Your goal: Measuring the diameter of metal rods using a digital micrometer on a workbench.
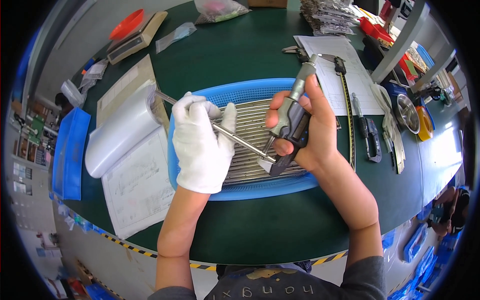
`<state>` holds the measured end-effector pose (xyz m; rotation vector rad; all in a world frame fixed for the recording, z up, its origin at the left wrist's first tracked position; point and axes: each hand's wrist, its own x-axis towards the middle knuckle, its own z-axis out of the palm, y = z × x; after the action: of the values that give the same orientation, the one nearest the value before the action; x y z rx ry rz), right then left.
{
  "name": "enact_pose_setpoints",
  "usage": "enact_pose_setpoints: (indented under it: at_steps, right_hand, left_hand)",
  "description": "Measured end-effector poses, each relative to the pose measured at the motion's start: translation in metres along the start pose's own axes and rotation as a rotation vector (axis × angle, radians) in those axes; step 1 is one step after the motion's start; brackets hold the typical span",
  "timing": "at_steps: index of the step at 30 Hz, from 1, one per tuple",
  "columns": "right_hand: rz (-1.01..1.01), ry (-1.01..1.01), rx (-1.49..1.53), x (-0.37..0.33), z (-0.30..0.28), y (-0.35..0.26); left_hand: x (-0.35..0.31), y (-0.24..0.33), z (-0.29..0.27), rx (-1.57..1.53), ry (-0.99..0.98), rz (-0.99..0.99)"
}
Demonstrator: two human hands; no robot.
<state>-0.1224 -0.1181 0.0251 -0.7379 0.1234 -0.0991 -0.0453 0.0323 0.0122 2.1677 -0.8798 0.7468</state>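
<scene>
Rod [240,141], clamped in my gloved left hand [202,145], meets the micrometer [287,121] gripped in my right hand [315,130], presumably steadied for gauging. Beneath, I see a blue basket [245,193], likely placed to keep further rods [249,116] handy.

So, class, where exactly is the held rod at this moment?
In the head view, the rod slants mid-picture above the blue basket, passing through the gloved left hand to the micrometer in the right hand.
</scene>
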Motion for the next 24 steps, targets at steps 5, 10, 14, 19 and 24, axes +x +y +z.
enact_pose_setpoints:
  at_steps: [5,10,14,19,24]
  right_hand:
    - [-0.042,0.012,-0.110,-0.001,0.007,0.001]
    - [-0.079,-0.001,-0.192,-0.003,0.009,0.003]
    - [-0.072,0.013,-0.154,-0.003,0.011,0.002]
    - [-0.039,-0.047,-0.086,-0.001,0.007,0.003]
    - [-0.074,-0.004,-0.108,0.000,0.007,0.006]
  left_hand:
    - [-0.003,0.009,-0.004,-0.002,-0.068,0.052]
    - [-0.002,0.013,-0.006,0.015,-0.121,-0.025]
    - [-0.001,0.011,-0.005,0.029,-0.101,-0.034]
    - [0.000,0.008,-0.006,0.079,-0.110,-0.058]
    - [0.000,0.007,-0.005,0.066,-0.078,-0.052]
